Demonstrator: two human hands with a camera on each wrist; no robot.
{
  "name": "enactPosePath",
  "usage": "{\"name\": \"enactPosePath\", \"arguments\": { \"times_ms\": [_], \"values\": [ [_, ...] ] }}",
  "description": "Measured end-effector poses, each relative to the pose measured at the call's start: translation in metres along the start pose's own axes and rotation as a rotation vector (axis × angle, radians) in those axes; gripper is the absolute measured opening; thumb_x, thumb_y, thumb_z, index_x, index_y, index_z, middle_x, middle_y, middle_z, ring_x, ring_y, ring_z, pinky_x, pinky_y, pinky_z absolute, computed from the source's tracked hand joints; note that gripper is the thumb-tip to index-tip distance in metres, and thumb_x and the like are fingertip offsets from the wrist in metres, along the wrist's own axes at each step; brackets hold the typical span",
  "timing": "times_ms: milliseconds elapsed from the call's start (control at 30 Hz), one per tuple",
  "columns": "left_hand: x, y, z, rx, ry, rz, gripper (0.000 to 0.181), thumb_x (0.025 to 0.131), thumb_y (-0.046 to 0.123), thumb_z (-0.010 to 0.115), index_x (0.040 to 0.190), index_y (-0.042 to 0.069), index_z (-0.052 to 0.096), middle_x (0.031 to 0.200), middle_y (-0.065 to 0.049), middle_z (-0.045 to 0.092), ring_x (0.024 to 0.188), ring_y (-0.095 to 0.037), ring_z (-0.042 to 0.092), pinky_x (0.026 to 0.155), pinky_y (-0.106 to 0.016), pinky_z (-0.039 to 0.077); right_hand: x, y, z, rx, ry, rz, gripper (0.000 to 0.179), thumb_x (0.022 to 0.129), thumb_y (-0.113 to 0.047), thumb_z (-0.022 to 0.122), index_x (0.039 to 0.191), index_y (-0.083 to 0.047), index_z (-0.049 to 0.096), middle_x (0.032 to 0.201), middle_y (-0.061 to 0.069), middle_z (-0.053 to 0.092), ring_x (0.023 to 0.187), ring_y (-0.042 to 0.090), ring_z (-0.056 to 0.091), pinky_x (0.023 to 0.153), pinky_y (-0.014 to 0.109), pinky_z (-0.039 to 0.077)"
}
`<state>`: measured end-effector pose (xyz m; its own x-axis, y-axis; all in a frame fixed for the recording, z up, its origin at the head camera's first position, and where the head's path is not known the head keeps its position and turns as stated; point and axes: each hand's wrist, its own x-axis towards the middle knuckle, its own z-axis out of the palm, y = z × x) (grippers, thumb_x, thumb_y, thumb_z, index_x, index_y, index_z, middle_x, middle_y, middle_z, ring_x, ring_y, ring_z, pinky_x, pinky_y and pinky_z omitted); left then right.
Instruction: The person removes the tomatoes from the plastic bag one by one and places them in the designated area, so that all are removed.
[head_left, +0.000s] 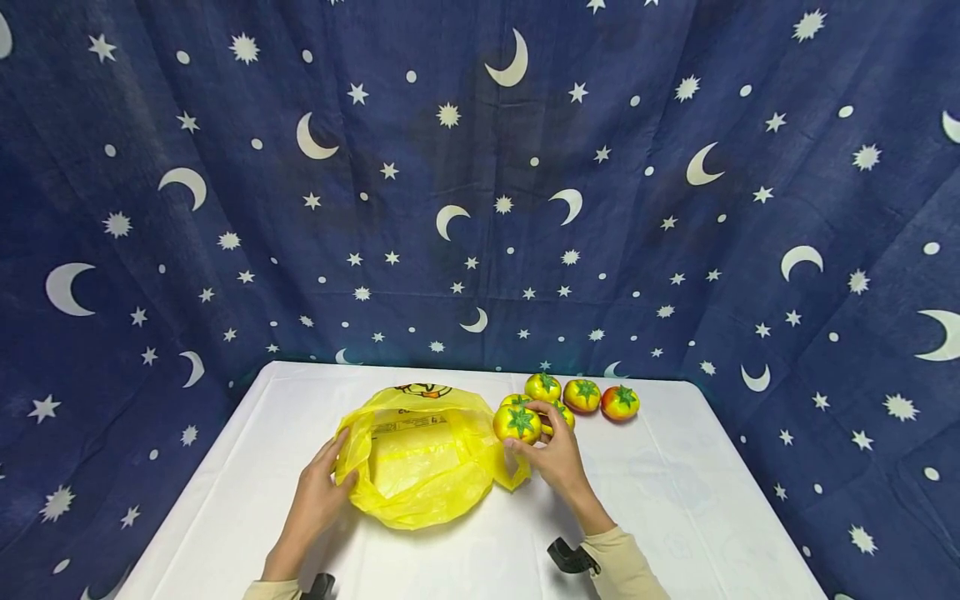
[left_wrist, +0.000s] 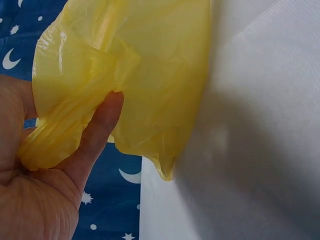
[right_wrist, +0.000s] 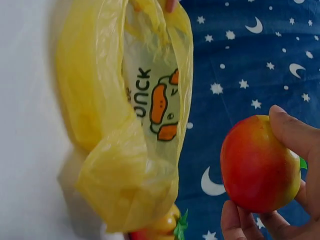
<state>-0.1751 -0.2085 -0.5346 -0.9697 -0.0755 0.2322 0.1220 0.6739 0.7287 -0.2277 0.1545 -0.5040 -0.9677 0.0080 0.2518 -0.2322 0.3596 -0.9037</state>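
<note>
A yellow plastic bag [head_left: 420, 500] lies on the table with its mouth open upward, a dark printed drawing near its far rim. My left hand [head_left: 318, 496] holds the bag's left edge; the left wrist view has the gathered plastic [left_wrist: 60, 135] between thumb and fingers. My right hand [head_left: 558, 454] grips a red-and-yellow tomato [right_wrist: 260, 165] with a green star-shaped top, just right of the bag's mouth and above the table. Several similar tomatoes [head_left: 582, 395] sit behind that hand, two of them partly hidden by it and the held tomato.
The table [head_left: 675, 517] has a white cover. Behind it hangs a dark blue curtain [head_left: 480, 167] with moons and stars. The bag's loose right handle [head_left: 513, 471] lies close to the right hand.
</note>
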Motion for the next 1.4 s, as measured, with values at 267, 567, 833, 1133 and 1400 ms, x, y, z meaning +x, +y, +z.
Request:
{"name": "enactPosePath", "arguments": {
  "times_ms": [267, 567, 833, 1133, 1400],
  "values": [
    [-0.003, -0.002, -0.001, 0.008, 0.0, 0.006, 0.072, 0.084, -0.002, 0.066, 0.15, 0.0, 0.036, 0.149, -0.03, 0.04, 0.135, -0.051, 0.041, 0.105, -0.062, 0.043, 0.001, 0.014, -0.013, -0.026, 0.024, 0.022, 0.067, 0.07, -0.018, 0.089, 0.128, -0.013, 0.056, 0.13, 0.008, 0.059, 0.113, 0.024, 0.056, 0.087, 0.037, 0.053],
    [-0.004, -0.002, 0.0, 0.006, -0.009, -0.01, 0.073, 0.085, -0.002, 0.066, 0.151, 0.0, 0.034, 0.149, -0.03, 0.039, 0.136, -0.051, 0.04, 0.105, -0.062, 0.043, 0.003, 0.026, -0.026, -0.057, 0.064, 0.072, 0.067, 0.071, -0.023, 0.088, 0.128, -0.012, 0.055, 0.131, 0.008, 0.059, 0.116, 0.025, 0.056, 0.089, 0.032, 0.052],
    [-0.003, -0.001, 0.001, 0.004, -0.012, -0.017, 0.073, 0.085, -0.002, 0.067, 0.151, -0.001, 0.034, 0.149, -0.03, 0.039, 0.135, -0.05, 0.041, 0.104, -0.061, 0.044, 0.007, 0.037, -0.042, -0.053, 0.119, 0.084, 0.068, 0.071, -0.024, 0.088, 0.129, -0.008, 0.055, 0.131, 0.011, 0.058, 0.117, 0.025, 0.053, 0.086, 0.03, 0.053],
    [-0.003, -0.002, 0.001, 0.008, -0.013, -0.019, 0.074, 0.085, -0.002, 0.066, 0.151, 0.0, 0.034, 0.15, -0.03, 0.039, 0.135, -0.05, 0.041, 0.104, -0.06, 0.045, 0.006, 0.047, -0.055, -0.091, 0.168, 0.107, 0.068, 0.074, -0.024, 0.086, 0.131, -0.008, 0.052, 0.134, 0.012, 0.054, 0.12, 0.026, 0.051, 0.08, 0.015, 0.047],
    [-0.001, 0.0, -0.001, 0.003, -0.004, -0.006, 0.072, 0.085, -0.001, 0.065, 0.15, -0.002, 0.034, 0.149, -0.03, 0.039, 0.134, -0.05, 0.042, 0.104, -0.06, 0.045, 0.005, 0.057, -0.066, -0.1, 0.229, 0.116, 0.067, 0.074, -0.025, 0.086, 0.131, -0.008, 0.055, 0.129, 0.013, 0.058, 0.115, 0.018, 0.05, 0.077, 0.012, 0.045]
  ]
}}
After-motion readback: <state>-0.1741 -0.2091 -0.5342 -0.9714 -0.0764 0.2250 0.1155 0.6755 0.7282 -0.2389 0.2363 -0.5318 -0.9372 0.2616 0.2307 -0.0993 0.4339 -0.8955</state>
